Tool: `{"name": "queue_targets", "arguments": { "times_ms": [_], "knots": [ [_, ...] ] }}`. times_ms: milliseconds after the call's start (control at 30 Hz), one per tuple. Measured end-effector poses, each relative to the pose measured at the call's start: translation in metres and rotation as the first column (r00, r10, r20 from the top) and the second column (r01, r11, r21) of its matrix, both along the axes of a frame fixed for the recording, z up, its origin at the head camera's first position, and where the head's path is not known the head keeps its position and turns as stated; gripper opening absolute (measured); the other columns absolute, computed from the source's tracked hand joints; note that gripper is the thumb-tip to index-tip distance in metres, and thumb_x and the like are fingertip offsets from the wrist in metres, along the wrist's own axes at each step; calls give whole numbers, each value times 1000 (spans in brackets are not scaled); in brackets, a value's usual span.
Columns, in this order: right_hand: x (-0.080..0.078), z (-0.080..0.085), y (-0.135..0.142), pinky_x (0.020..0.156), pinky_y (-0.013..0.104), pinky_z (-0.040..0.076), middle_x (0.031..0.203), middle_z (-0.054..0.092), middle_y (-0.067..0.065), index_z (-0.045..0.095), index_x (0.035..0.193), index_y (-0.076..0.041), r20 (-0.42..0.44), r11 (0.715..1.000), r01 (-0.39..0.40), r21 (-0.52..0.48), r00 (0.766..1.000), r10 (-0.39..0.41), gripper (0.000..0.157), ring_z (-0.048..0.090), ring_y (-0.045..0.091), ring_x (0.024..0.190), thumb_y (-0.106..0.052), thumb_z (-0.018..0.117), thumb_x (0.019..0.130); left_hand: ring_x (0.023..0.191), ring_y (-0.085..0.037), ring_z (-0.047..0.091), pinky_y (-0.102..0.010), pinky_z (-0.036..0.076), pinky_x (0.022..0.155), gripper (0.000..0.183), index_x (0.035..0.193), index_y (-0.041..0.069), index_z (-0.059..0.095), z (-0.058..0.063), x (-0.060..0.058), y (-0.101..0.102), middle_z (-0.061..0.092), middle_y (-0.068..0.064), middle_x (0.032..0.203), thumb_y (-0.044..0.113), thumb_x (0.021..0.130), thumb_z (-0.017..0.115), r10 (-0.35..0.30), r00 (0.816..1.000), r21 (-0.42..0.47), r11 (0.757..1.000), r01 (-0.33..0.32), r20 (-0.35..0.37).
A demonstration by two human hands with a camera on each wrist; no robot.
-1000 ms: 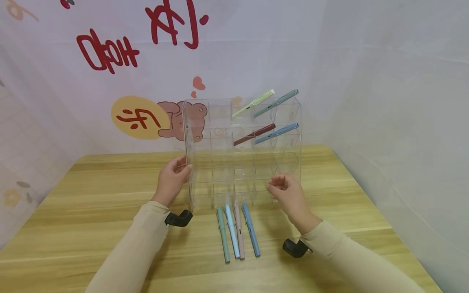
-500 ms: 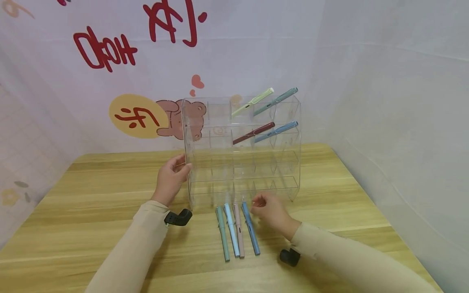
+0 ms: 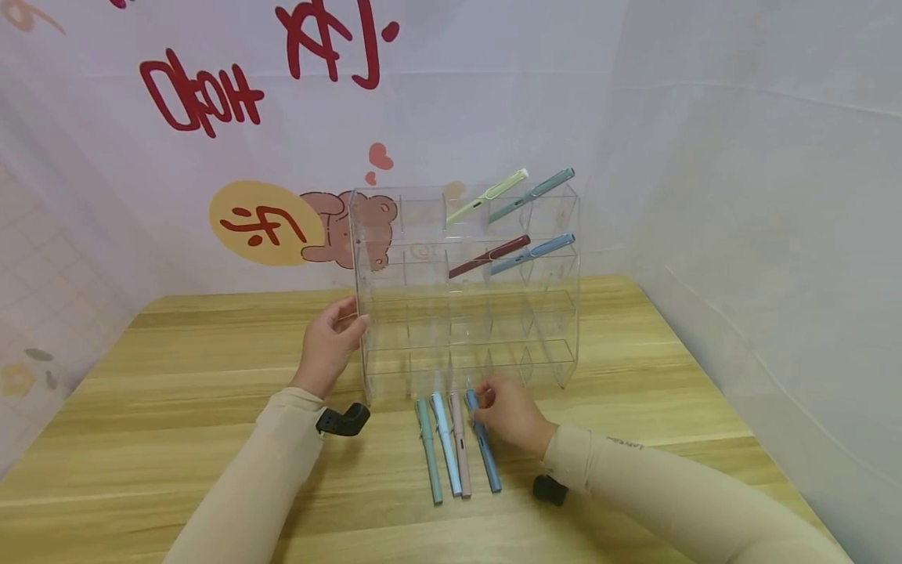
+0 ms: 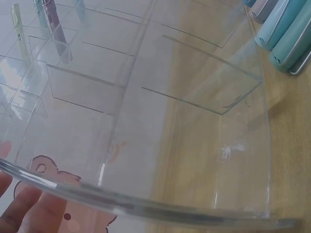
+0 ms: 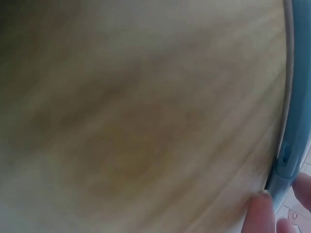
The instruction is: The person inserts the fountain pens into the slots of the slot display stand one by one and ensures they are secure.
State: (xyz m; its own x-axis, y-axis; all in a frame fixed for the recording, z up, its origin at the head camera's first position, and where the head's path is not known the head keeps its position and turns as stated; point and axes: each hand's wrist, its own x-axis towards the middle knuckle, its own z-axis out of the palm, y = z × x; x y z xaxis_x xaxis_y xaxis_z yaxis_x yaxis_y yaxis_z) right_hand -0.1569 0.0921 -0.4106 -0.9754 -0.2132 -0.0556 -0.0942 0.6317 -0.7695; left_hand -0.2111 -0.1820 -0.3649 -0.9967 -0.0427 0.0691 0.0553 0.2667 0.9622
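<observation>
A clear acrylic display rack stands upright on the table, with four-sided compartments in rows. My left hand grips its left side panel, thumb in front and fingers behind. In front of the rack lie a green pen, a light blue pen, a pinkish pen and a blue pen, side by side. My right hand pinches the blue pen near its clip end; the right wrist view shows fingertips on both sides of this blue pen.
On the rack's upper rows rest a pale yellow-green pen, a grey-green pen, a dark red pen and another blue pen, all slanted. The wooden table meets a printed cloth behind and a white cloth at right.
My right hand has moved left and down from the rack's lower right to the blue pen and taken hold of it. My left hand has stayed at the rack's side.
</observation>
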Motion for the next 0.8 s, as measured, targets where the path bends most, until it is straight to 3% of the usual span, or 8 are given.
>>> {"name": "queue_targets", "arguments": {
  "times_ms": [200, 467, 633, 800],
  "knots": [
    [1, 2, -1, 58, 27, 45, 79, 58, 5, 59, 102, 3, 38, 1000, -15, 14, 999, 14, 30, 52, 14, 67, 2, 75, 77, 126, -27, 50, -42, 51, 93, 53, 145, 3, 40, 1, 0, 0, 47, -14, 143, 20, 98, 57, -3, 1000, 7, 1000, 3, -2],
    [0, 6, -1, 41, 21, 38, 66, 55, 3, 56, 117, 6, 130, 996, -78, 45, 989, 71, 43, 42, 10, 41, 1, 69, 77, 126, -26, 50, -39, 51, 91, 53, 145, 3, 40, 2, 1, 0, 47, -14, 143, 20, 98, 57, 4, 1000, 3, 1000, -4, -1],
    [-2, 7, -3, 36, 19, 35, 54, 51, -1, 59, 113, 3, 139, 990, -95, 100, 987, 81, 39, 39, 8, 37, -1, 68, 75, 126, -26, 51, -40, 51, 92, 53, 145, 3, 40, 1, 2, 0, 47, -14, 143, 20, 98, 57, 5, 1000, 9, 1000, -5, 5],
    [-2, 3, -3, 38, 20, 32, 52, 46, -3, 59, 101, 1, 78, 982, -108, 154, 992, 97, 29, 39, 8, 39, 0, 69, 73, 125, -26, 51, -41, 51, 92, 53, 145, 4, 41, 0, 2, 0, 48, -14, 142, 21, 97, 57, 5, 1000, 11, 1000, -5, 9]
  ]
}}
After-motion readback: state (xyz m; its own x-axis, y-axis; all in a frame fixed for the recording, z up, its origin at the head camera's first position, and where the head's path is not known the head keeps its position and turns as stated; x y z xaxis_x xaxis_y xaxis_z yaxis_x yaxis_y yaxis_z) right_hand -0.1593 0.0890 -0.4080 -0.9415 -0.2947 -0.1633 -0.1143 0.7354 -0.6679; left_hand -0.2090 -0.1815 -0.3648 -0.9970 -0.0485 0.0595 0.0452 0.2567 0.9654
